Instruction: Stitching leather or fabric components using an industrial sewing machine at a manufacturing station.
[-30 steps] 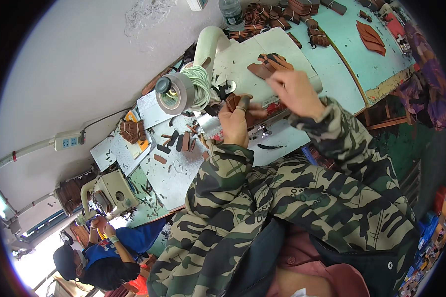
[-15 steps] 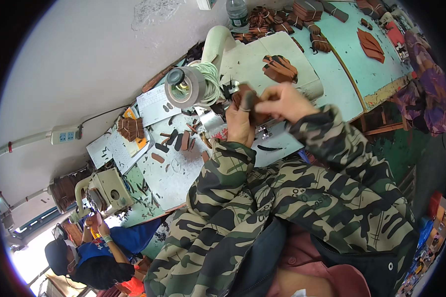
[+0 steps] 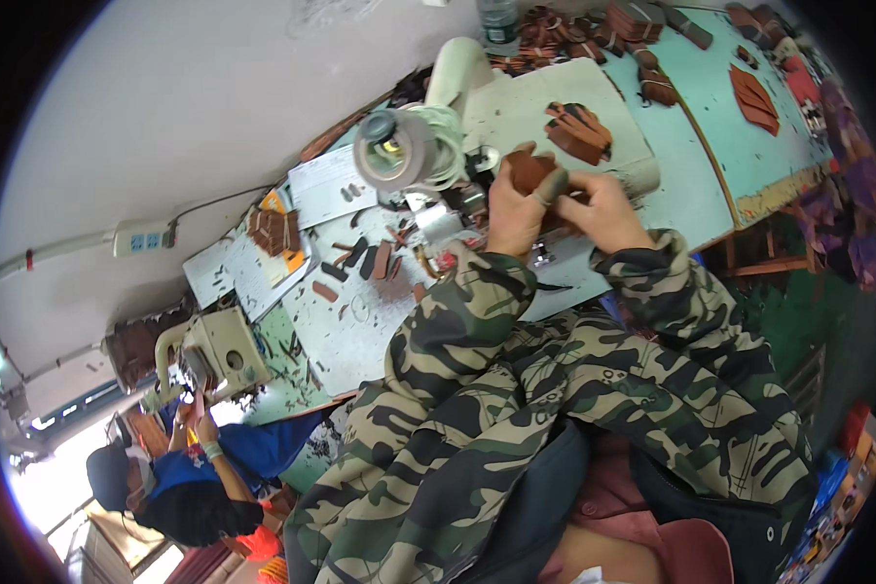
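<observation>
Both my hands meet in front of a cream sewing machine (image 3: 457, 107), just above my camouflage sleeves. My left hand (image 3: 514, 209) grips a small brown leather piece (image 3: 533, 173) from the left, thumb on top. My right hand (image 3: 603, 209) pinches the same piece from the right side. A stack of similar brown leather pieces (image 3: 579, 131) lies on the pale machine bed (image 3: 516, 107) just beyond my fingers.
A round lamp (image 3: 391, 148) sits left of my hands. Loose brown strips (image 3: 370, 263) and papers lie on the table to the left. More leather pieces (image 3: 754, 97) rest on a turquoise table (image 3: 711, 146) at right. Another person in blue (image 3: 190, 467) works at a second machine (image 3: 214, 346) lower left.
My right hand has come back from the stack on the machine bed to join my left hand. Both now hold a brown piece raised a little nearer to me.
</observation>
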The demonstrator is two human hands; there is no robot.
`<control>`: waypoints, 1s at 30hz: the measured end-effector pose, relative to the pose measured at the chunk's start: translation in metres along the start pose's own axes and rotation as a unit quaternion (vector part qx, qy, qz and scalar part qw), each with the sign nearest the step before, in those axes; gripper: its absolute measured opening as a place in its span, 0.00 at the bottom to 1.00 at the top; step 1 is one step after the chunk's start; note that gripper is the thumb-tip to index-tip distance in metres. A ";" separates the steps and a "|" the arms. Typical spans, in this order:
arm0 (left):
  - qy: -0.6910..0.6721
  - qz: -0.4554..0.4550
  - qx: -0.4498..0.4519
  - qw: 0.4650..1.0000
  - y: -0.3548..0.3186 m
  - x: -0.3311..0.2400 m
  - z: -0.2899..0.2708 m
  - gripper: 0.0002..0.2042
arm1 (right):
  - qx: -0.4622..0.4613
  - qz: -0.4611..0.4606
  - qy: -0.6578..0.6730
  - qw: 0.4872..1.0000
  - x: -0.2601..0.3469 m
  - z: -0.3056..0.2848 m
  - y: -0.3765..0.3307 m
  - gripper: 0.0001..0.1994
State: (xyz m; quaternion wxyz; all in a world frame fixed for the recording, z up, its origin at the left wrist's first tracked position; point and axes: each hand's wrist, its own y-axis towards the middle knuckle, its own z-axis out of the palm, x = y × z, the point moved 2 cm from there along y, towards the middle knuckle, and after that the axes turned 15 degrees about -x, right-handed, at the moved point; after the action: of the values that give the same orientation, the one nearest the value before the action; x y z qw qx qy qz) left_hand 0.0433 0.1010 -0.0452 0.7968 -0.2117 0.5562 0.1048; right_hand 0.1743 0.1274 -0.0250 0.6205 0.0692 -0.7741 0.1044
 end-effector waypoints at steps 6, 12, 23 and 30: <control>0.298 0.241 -0.031 0.923 0.004 -0.013 -0.009 0.39 | -0.037 -0.225 -0.398 0.889 0.012 -0.005 0.016 0.13; 0.320 0.225 0.017 0.920 0.005 -0.013 -0.002 0.40 | -0.046 -0.268 -0.345 0.898 -0.003 -0.002 0.023 0.17; 0.156 0.227 -0.124 0.953 -0.007 0.001 0.013 0.33 | -0.080 -0.268 -0.267 0.922 -0.006 -0.006 0.011 0.16; 0.086 -0.148 0.009 0.985 -0.026 -0.012 -0.032 0.10 | -0.007 -0.044 -0.079 0.996 0.026 -0.003 -0.031 0.19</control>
State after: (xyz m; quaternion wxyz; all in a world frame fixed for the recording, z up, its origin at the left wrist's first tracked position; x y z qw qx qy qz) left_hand 0.0229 0.0639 -0.0378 0.7545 -0.2925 0.5863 -0.0381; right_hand 0.1790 0.0985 0.0038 0.5616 0.1066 -0.8178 0.0659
